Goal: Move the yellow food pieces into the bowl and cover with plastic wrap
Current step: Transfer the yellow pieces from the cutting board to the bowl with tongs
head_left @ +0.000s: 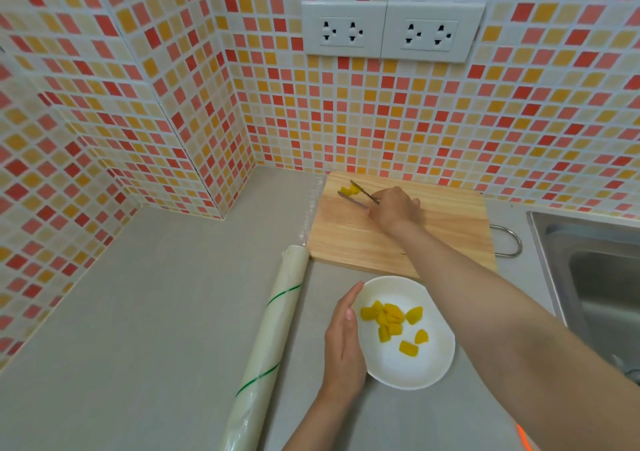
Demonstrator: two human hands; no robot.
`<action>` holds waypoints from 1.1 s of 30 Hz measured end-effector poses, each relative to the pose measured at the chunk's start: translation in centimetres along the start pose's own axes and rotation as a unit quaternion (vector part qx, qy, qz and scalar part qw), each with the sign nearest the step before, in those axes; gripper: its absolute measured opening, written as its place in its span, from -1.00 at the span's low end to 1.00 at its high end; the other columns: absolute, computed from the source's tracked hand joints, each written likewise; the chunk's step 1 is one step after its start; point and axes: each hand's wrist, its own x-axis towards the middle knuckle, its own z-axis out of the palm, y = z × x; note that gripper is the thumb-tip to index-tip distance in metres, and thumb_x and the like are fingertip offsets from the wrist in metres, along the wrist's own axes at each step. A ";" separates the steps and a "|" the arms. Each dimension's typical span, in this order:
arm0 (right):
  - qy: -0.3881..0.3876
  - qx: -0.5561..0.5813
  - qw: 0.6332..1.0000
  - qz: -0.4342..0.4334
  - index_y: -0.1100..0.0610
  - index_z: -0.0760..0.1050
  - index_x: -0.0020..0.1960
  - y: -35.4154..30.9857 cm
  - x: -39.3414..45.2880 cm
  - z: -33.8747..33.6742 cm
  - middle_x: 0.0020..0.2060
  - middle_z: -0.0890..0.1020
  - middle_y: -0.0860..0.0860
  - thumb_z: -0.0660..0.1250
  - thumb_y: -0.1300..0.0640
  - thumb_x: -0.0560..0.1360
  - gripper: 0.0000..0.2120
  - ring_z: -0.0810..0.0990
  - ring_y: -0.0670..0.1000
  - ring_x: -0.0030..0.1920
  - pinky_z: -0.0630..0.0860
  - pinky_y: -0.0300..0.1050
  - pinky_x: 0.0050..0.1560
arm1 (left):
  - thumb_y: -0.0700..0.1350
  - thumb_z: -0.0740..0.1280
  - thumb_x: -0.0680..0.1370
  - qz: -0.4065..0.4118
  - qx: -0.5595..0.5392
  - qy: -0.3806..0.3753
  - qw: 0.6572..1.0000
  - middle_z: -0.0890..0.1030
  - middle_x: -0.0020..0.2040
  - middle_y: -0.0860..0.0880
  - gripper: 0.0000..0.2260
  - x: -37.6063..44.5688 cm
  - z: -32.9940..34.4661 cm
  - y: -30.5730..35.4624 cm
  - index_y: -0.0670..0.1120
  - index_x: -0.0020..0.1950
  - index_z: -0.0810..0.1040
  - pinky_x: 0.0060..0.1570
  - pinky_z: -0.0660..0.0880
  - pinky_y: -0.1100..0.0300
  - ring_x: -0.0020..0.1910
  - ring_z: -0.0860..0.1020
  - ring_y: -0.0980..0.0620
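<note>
Plastic wrap roll (273,339) laid diagonally on grey counter (156,312), left of bowl, loose film stretched toward cutting board corner. Left hand (343,343) held flat and open, fingers together, edge pressed against left rim of white bowl (440,357); nothing gripped. Yellow food pieces (393,322) gathered inside bowl. Wooden cutting board (433,236) set behind bowl. Right hand (394,210) closed on metal tongs (362,194); last yellow piece (348,191) caught between tong tips at board's far left. Sink (595,270) seen at right edge.
</note>
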 end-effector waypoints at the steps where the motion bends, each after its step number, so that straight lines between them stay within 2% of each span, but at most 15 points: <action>1: 0.007 -0.014 1.000 0.001 0.01 0.55 0.18 0.1 0.1 0.3 0.17 0.54 0.09 0.27 0.05 0.51 -0.74 0.49 0.15 0.18 0.31 0.03 0.21 | 0.05 0.03 0.59 0.001 0.001 -0.001 1.000 0.57 0.22 0.23 -0.64 0.0 0.0 0.0 0.06 0.29 0.48 0.17 0.39 0.41 0.27 0.48 0.20; 7: 0.051 -0.048 0.998 -0.005 0.01 0.58 0.14 0.3 0.8 1.3 0.09 0.56 0.09 0.25 0.06 0.52 -0.76 0.52 0.15 0.11 0.31 0.01 0.14 | 0.05 0.03 0.58 0.001 -0.003 -0.007 1.000 0.56 0.26 0.15 -0.62 0.0 -0.1 -0.1 0.05 0.31 0.47 0.24 0.41 0.29 0.30 0.47 0.15; 10: 0.076 -0.055 0.996 -0.013 0.01 0.58 0.15 0.4 1.0 1.4 0.08 0.55 0.09 0.23 0.12 0.53 -0.75 0.51 0.15 0.10 0.31 0.01 0.15 | 0.06 0.03 0.59 0.001 -0.002 -0.008 1.000 0.56 0.25 0.19 -0.63 0.0 -0.1 0.0 0.07 0.31 0.47 0.20 0.40 0.36 0.29 0.47 0.18; 13: 0.082 -0.047 0.995 -0.013 0.00 0.56 0.19 0.7 0.6 1.0 0.11 0.54 0.09 0.21 0.12 0.54 -0.74 0.50 0.16 0.13 0.31 0.01 0.17 | 0.07 0.03 0.59 0.000 -0.005 -0.008 1.000 0.56 0.24 0.19 -0.63 0.0 -0.1 0.0 0.08 0.30 0.47 0.21 0.41 0.33 0.29 0.47 0.17; 17: 0.090 0.033 0.995 -0.030 -0.02 0.55 0.20 1.6 -1.7 -0.5 0.10 0.56 0.11 0.23 0.08 0.54 -0.73 0.51 0.17 0.11 0.33 0.02 0.17 | 0.07 0.02 0.59 0.001 -0.006 -0.002 1.000 0.56 0.23 0.21 -0.64 0.2 -0.2 -0.1 0.11 0.28 0.48 0.17 0.40 0.39 0.28 0.47 0.20; 20: 0.089 0.067 0.992 -0.065 -0.01 0.56 0.18 3.9 -5.3 -2.0 -0.03 0.57 0.11 0.25 0.06 0.52 -0.74 0.53 0.15 0.04 0.36 -0.03 0.04 | 0.07 0.02 0.58 0.002 -0.006 0.004 1.000 0.56 0.23 0.22 -0.65 0.2 -0.1 -0.3 0.13 0.26 0.49 0.16 0.40 0.42 0.27 0.47 0.22; 22: 0.086 0.113 0.986 -0.090 0.02 0.57 0.18 6.1 -8.7 -3.2 -0.14 0.54 0.09 0.31 0.08 0.49 -0.73 0.54 0.12 -0.04 0.40 -0.03 -0.03 | 0.08 0.02 0.58 0.001 -0.004 -0.002 1.000 0.55 0.24 0.20 -0.65 0.1 -0.1 -0.4 0.13 0.25 0.49 0.19 0.41 0.38 0.28 0.47 0.20; 25: 0.068 0.172 0.977 -0.108 0.02 0.59 0.17 8.6 -13.9 -4.2 -0.18 0.51 0.05 0.36 0.13 0.46 -0.73 0.55 0.11 -0.06 0.46 0.08 0.04 | 0.11 0.01 0.57 0.004 0.002 0.009 1.000 0.54 0.28 0.15 -0.65 0.5 -0.3 -0.4 0.16 0.24 0.49 0.25 0.41 0.26 0.29 0.47 0.17; 28: 0.046 0.155 0.982 -0.098 -0.02 0.58 0.17 10.8 -18.5 -4.1 -0.14 0.51 0.03 0.36 0.11 0.47 -0.72 0.50 0.06 0.00 0.37 0.06 0.11 | 0.12 0.01 0.57 0.002 -0.002 0.004 1.000 0.53 0.28 0.15 -0.65 0.3 -0.1 -0.2 0.18 0.24 0.49 0.26 0.41 0.24 0.30 0.46 0.17; 30: 0.021 0.110 0.989 -0.096 -0.12 0.56 0.17 11.7 -20.6 -3.9 -0.14 0.48 -0.03 0.34 0.06 0.48 -0.72 0.44 0.01 0.03 0.21 -0.08 0.01 | 0.12 0.00 0.58 -0.001 -0.006 0.000 1.000 0.53 0.26 0.17 -0.65 0.1 0.0 -0.2 0.19 0.23 0.49 0.25 0.42 0.30 0.28 0.47 0.21; 33: -0.009 0.044 0.994 -0.102 -0.20 0.53 0.18 12.2 -22.3 -4.0 -0.13 0.43 -0.08 0.35 0.01 0.46 -0.70 0.41 -0.02 0.04 0.07 -0.14 -0.11 | 0.07 -0.01 0.62 0.000 -0.008 0.000 1.000 0.52 0.26 0.19 -0.68 0.0 0.1 0.0 0.18 0.24 0.47 0.23 0.40 0.36 0.29 0.45 0.23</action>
